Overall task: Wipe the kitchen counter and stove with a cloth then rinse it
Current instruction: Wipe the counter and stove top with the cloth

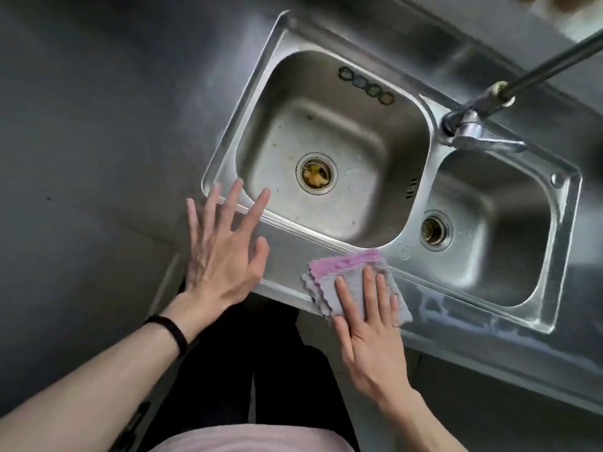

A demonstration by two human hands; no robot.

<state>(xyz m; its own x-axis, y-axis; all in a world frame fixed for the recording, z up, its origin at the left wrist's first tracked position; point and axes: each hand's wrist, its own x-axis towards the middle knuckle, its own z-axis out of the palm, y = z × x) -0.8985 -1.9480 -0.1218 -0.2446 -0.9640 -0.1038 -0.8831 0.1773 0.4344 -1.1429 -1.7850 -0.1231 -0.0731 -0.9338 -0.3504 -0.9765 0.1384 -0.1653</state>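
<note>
Pressing flat on a folded grey-and-pink microfibre cloth (350,270), the right hand (368,324) is keeping its fingers (368,285) straight and close together, curled round nothing. The cloth is lying on the near rim of a stainless-steel double sink (248,102), just in front of the divider between the 2 bowls. It is folded to a near square, so no clear long axis is showing. Its pink band is facing away toward the bowls, and its stacked scalloped edges are pointing toward the left hand (222,256).

A round stamped mark (404,251) is sitting on the rim just beside the cloth's far right corner, too faint to read. Dark embossed characters (411,187) are showing on the right wall of the larger bowl (385,125), also unreadable.

The left hand is hanging over the sink's near left corner with fingers (228,203) spread wide and straight, holding nothing; whether it is touching the rim cannot be told. A black wristband (169,331) is circling that wrist.

Yellowish scraps are lying in the larger bowl's drain strainer (316,172). The smaller bowl (509,190) is sitting to the right with its own drain (435,230). A chrome tap (483,125) is standing behind the divider. Pale wet streaks (456,314) are marking the grey steel worktop (98,125) along the front edge, right of the cloth.
</note>
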